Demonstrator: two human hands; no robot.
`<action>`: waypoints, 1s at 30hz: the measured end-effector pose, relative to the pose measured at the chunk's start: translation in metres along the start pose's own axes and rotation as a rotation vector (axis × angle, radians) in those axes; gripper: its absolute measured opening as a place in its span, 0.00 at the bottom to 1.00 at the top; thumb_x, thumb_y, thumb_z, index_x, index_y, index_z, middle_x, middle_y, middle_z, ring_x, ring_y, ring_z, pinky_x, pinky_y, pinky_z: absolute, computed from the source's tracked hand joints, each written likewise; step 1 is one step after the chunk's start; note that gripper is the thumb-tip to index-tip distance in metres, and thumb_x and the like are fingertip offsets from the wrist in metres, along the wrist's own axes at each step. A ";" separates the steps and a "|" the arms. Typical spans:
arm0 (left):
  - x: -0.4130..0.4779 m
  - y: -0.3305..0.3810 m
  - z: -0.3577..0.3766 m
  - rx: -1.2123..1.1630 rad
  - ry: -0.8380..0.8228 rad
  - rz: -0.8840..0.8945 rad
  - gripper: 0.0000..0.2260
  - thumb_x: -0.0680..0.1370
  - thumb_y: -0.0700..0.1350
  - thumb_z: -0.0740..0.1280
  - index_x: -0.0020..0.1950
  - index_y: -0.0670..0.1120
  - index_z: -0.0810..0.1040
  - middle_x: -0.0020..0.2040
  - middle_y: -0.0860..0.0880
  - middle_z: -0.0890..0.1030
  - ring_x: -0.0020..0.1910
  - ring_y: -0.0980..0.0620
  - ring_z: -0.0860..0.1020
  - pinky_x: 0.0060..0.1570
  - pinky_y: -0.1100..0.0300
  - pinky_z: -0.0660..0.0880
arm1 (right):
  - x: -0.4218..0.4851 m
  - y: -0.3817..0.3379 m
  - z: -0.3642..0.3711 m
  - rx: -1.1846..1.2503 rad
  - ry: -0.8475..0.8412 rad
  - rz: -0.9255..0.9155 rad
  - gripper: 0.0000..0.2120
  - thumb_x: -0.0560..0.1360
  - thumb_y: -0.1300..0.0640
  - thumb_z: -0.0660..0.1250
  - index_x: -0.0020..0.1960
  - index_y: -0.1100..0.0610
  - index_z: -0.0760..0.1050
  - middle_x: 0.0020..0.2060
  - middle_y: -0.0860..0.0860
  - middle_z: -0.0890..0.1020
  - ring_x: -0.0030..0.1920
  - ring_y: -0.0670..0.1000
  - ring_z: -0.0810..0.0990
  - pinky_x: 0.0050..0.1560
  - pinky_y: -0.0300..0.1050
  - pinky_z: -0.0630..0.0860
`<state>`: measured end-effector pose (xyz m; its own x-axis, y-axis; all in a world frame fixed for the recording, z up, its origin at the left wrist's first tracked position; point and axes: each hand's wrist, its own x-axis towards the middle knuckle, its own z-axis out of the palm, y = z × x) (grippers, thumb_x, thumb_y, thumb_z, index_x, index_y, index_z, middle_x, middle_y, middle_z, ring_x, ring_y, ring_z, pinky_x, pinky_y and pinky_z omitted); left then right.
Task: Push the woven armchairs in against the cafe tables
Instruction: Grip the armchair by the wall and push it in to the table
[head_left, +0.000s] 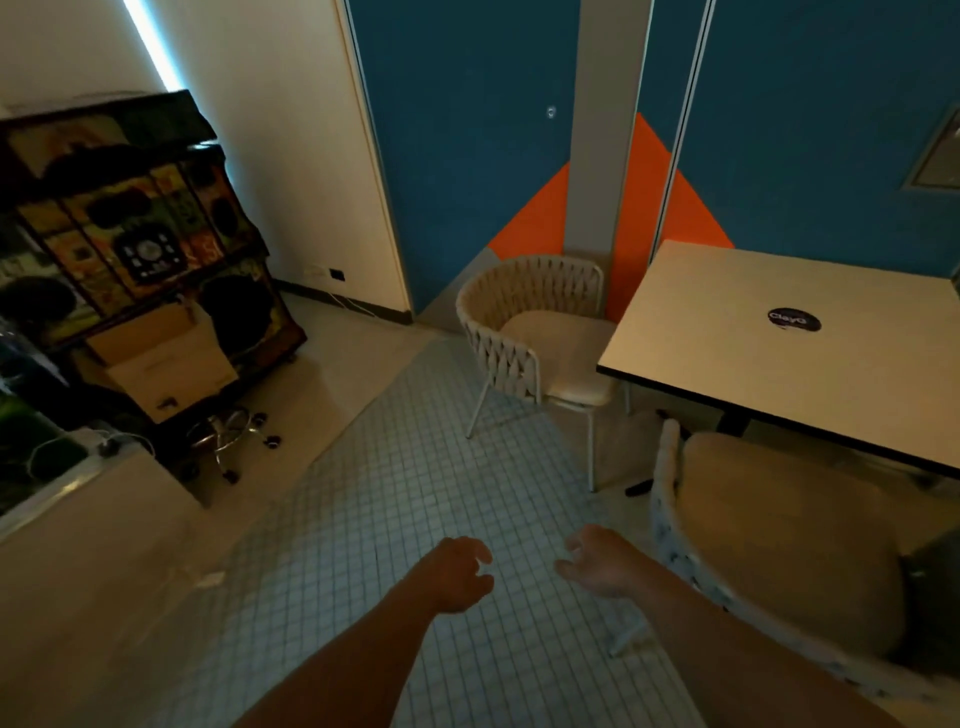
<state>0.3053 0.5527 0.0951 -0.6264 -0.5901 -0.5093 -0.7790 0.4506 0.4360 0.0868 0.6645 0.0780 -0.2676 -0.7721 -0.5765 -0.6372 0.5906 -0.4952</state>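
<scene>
Fingers (478, 552) half-curled, left hand (460, 574) and right hand (597, 564) empty.
Take the near cream woven armchair (769, 530) by its rim; push straight at the beige square cafe table (753, 312).

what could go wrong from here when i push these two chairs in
1. The far chair looks turned a little off the table; pushed as it is, its woven arm may hit the table edge instead of sliding under.
2. The near chair sits close to the table's black foot, which could snag a leg.
3. The left hand and right hand hold nothing yet; a one-sided push may twist a chair.
</scene>
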 end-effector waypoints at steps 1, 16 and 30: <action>0.009 -0.009 -0.011 -0.006 0.001 -0.009 0.19 0.80 0.54 0.66 0.70 0.51 0.74 0.69 0.48 0.74 0.64 0.52 0.75 0.65 0.58 0.73 | 0.012 -0.010 -0.003 0.004 -0.006 0.010 0.34 0.78 0.40 0.64 0.76 0.58 0.64 0.75 0.55 0.67 0.72 0.53 0.70 0.69 0.44 0.69; 0.204 -0.054 -0.169 -0.025 0.066 -0.028 0.18 0.80 0.52 0.67 0.70 0.50 0.74 0.67 0.49 0.76 0.62 0.54 0.77 0.63 0.59 0.74 | 0.236 -0.117 -0.119 -0.012 -0.043 -0.022 0.34 0.78 0.41 0.65 0.76 0.59 0.64 0.74 0.56 0.71 0.71 0.54 0.72 0.69 0.44 0.70; 0.385 -0.100 -0.331 0.006 0.050 -0.032 0.18 0.80 0.51 0.67 0.68 0.48 0.76 0.65 0.47 0.78 0.61 0.51 0.78 0.62 0.56 0.75 | 0.427 -0.215 -0.223 -0.023 -0.116 0.022 0.08 0.80 0.45 0.64 0.46 0.48 0.72 0.45 0.46 0.74 0.44 0.43 0.75 0.42 0.33 0.69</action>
<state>0.1510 0.0589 0.1005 -0.5994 -0.6366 -0.4852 -0.7986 0.4349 0.4161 -0.0522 0.1554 0.0830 -0.1970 -0.7258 -0.6591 -0.6489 0.6005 -0.4673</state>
